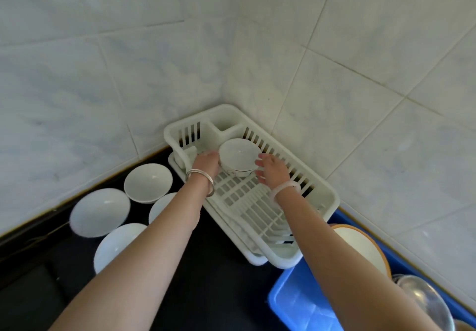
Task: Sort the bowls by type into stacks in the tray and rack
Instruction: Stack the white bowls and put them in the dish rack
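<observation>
Over rack (322,196) | both arms outstretched | hands flank small bowl (238,156)

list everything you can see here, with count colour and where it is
dish rack: 1, white plastic, in the tiled corner on the dark counter
trimmed bowls: a small stack, white with a dark rim line, far end of the rack between the hands
plain bowls: 4, white, loose on the counter left of the rack, one partly behind the left arm
tray: 1, blue plastic, lower right
orange-rimmed dish: 1, white inside, in the tray
glass bowl: 1, clear, in the tray
wall tiles: pale marbled, both walls
left hand: silver bangles, at the stack's left side
right hand: pale bangle, fingers spread, at the stack's right side
</observation>
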Demonstrator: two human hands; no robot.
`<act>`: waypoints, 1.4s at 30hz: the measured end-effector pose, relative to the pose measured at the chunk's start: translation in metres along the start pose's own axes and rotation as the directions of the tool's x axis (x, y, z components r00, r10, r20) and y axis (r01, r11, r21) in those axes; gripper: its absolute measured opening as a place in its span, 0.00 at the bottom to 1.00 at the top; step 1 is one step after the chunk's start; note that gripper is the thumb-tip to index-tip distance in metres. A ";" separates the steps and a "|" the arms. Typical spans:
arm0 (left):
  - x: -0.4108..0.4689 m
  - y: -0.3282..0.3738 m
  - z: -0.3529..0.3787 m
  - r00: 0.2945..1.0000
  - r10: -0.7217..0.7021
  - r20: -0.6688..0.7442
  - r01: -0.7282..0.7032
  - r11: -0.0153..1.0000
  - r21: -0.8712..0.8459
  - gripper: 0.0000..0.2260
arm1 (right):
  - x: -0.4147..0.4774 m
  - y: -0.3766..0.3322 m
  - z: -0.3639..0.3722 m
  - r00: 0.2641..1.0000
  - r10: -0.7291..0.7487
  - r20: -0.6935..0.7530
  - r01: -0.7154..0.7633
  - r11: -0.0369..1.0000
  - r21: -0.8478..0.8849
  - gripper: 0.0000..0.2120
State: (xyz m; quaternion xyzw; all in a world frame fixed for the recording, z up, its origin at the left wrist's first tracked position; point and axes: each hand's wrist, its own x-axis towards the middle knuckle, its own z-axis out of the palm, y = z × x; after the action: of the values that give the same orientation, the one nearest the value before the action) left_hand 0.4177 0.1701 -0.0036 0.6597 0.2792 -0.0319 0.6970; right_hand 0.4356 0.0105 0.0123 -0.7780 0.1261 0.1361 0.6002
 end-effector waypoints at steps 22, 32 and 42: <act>-0.166 -0.152 -0.167 0.865 0.067 -0.497 0.168 0.895 0.414 0.26 | -0.109 0.098 0.137 0.960 0.231 0.157 -0.136 0.877 -0.461 0.20; -0.155 -0.167 -0.177 0.872 -0.099 -0.479 0.149 0.987 0.067 0.23 | -0.099 0.092 0.142 0.956 0.285 0.073 -0.285 0.959 -0.008 0.12; -0.149 -0.172 -0.181 0.863 -0.236 -0.446 0.084 0.939 -0.334 0.17 | -0.134 0.052 0.137 0.977 0.121 0.177 -0.092 0.983 -0.162 0.07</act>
State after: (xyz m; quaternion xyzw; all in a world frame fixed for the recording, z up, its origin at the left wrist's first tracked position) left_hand 0.1580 0.2694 -0.0899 0.5063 0.4988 0.1173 0.6936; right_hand 0.2839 0.1344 -0.0192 -0.7977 0.1000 0.2496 0.5398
